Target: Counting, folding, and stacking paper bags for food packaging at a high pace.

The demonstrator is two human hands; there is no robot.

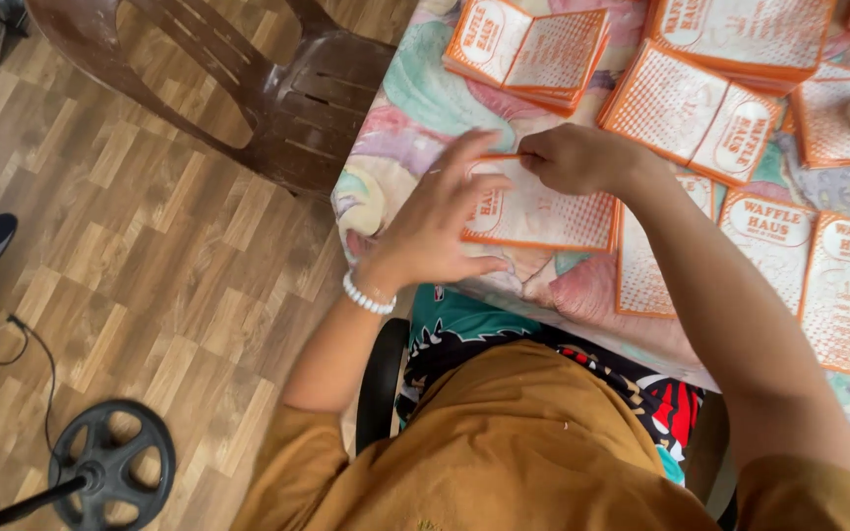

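**A:** Where is the piece being worked on?

**B:** The flat orange-and-white printed paper sleeve (pixel 543 208) lies on the bench (pixel 415 98), which wears a pastel patterned cloth. It sits directly under both sets of fingers, near the bench's edge closest to the person.

**A:** And the hands?

**B:** The left hand (pixel 440 224), with a white bead bracelet at the wrist, has its fingers spread open and pressing down flat on the sleeve's near end. The right hand (pixel 573 157) has its fingers curled closed, pinching the sleeve's far top edge, though I can't tell exactly how much paper is caught in the pinch.

**A:** What would make this step go well?

**B:** In my judgement, the spread left fingers should keep the sleeve from sliding while the pinching fingers run along the edge, so any crease stays straight. Even pressure matters; thin paper like this would likely buckle if pulled sideways.

**A:** What else is around?

**B:** Beyond the right fingers, stacks of matching orange-and-white sleeves (pixel 528 49) lie across the bench, with more (pixel 691 113) to the right of them. Left of the left fingers, off the bench, stands a dark brown plastic chair (pixel 287 108) on the wood-pattern floor (pixel 130 256), and a black round fan base (pixel 110 462) rests nearer the person.
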